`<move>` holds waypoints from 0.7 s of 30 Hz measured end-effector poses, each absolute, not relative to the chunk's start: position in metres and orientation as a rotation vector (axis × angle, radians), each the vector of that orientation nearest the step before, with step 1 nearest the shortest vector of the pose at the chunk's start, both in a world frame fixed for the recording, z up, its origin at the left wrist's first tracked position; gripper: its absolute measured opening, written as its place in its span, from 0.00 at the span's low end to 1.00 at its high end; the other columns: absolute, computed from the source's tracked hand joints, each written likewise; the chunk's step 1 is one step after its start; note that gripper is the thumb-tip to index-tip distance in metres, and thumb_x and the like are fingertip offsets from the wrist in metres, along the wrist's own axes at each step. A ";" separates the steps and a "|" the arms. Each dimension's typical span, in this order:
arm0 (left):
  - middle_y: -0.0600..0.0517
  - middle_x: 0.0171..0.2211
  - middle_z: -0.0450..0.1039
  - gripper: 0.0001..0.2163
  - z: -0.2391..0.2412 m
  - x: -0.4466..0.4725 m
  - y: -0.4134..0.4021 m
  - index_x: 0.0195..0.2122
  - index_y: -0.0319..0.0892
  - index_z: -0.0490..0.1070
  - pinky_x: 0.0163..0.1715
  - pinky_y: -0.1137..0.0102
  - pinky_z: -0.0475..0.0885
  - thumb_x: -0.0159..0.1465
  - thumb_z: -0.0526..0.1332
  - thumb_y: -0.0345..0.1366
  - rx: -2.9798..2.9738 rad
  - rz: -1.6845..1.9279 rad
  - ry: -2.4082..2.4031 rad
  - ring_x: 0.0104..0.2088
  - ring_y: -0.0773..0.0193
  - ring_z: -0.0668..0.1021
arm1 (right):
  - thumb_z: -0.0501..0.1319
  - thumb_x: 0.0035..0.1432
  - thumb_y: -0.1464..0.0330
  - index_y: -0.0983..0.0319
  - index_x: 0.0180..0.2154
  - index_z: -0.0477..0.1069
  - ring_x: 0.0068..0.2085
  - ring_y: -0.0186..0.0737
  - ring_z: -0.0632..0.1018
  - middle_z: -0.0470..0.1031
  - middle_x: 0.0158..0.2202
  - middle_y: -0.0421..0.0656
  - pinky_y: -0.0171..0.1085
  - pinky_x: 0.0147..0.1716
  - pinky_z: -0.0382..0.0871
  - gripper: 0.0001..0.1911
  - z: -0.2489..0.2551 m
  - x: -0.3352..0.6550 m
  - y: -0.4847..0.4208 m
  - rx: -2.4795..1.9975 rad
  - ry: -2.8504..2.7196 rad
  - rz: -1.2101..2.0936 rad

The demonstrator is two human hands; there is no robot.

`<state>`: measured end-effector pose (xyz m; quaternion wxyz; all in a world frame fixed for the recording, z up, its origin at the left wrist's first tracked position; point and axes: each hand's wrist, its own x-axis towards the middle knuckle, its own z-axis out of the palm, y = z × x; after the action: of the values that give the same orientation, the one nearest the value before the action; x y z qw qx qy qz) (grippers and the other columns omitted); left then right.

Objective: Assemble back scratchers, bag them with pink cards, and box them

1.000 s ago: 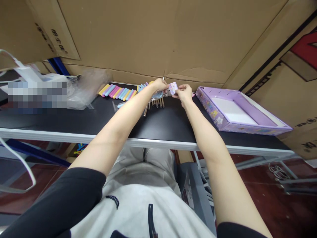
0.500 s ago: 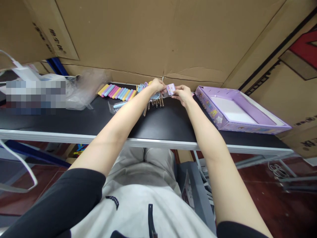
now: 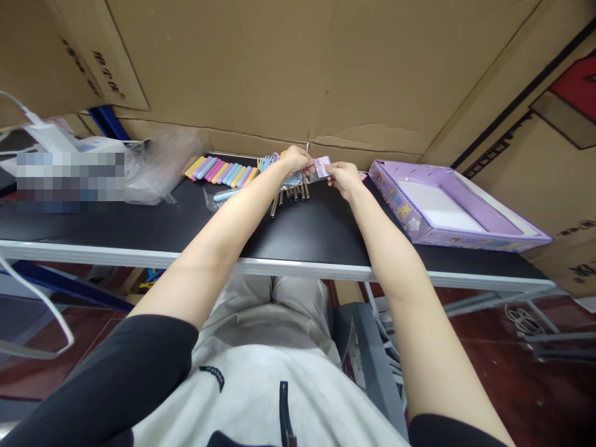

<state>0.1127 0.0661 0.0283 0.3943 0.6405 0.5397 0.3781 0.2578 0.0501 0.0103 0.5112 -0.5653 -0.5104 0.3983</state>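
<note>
1. The small pink packet (image 3: 321,167) is pinched between both hands, held just above the black table (image 3: 139,223), a little to the left of the purple box (image 3: 447,208).
2. My left hand (image 3: 295,160) is closed on the packet's left edge with its fingertips. My right hand (image 3: 342,175) grips the right edge the same way, on the side nearer the box.
3. One clump of metal rods (image 3: 292,195) lies on the table under the hands, left of the box. I count about six ends, and the left forearm covers the rest.
4. One tangle of blue cord (image 3: 267,162) sits behind the left hand, farther from the box than the rods.
5. A row of pastel sticks (image 3: 222,172) lies side by side farther left again. There are roughly a dozen, packed too tightly for an exact count.
6. One blue stick in a clear sleeve (image 3: 222,197) lies alone in front of that row.
7. One crumpled clear plastic bag (image 3: 162,164) is the farthest from the box, at the table's left end.
8. The box itself is one open tray with a white floor, well clear of both hands.
9. A cardboard wall (image 3: 279,68) rises behind the box and everything else on the table.
</note>
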 end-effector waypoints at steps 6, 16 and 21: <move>0.42 0.36 0.80 0.08 0.028 0.110 0.064 0.30 0.37 0.73 0.41 0.66 0.75 0.67 0.61 0.27 1.644 0.951 1.352 0.37 0.61 0.80 | 0.70 0.50 0.81 0.68 0.25 0.73 0.20 0.24 0.62 0.70 0.19 0.37 0.25 0.18 0.56 0.08 0.009 0.266 0.055 -1.273 -1.285 0.978; 0.43 0.33 0.79 0.01 0.027 0.111 0.065 0.35 0.36 0.75 0.46 0.63 0.75 0.65 0.64 0.26 1.600 0.980 1.404 0.42 0.55 0.83 | 0.66 0.52 0.82 0.68 0.30 0.78 0.21 0.24 0.62 0.75 0.24 0.39 0.26 0.20 0.56 0.05 0.009 0.261 0.051 -1.257 -1.346 0.998; 0.46 0.28 0.76 0.05 0.032 0.112 0.057 0.34 0.35 0.75 0.45 0.63 0.76 0.68 0.62 0.28 1.624 0.977 1.409 0.39 0.57 0.82 | 0.62 0.65 0.74 0.65 0.25 0.68 0.19 0.26 0.61 0.64 0.18 0.36 0.27 0.17 0.51 0.15 0.013 0.260 0.048 -1.320 -1.279 0.993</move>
<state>0.1115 0.0572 0.0322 0.3800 0.6360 0.5520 0.3826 0.2601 0.0484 0.0131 0.5024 -0.5464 -0.5294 0.4109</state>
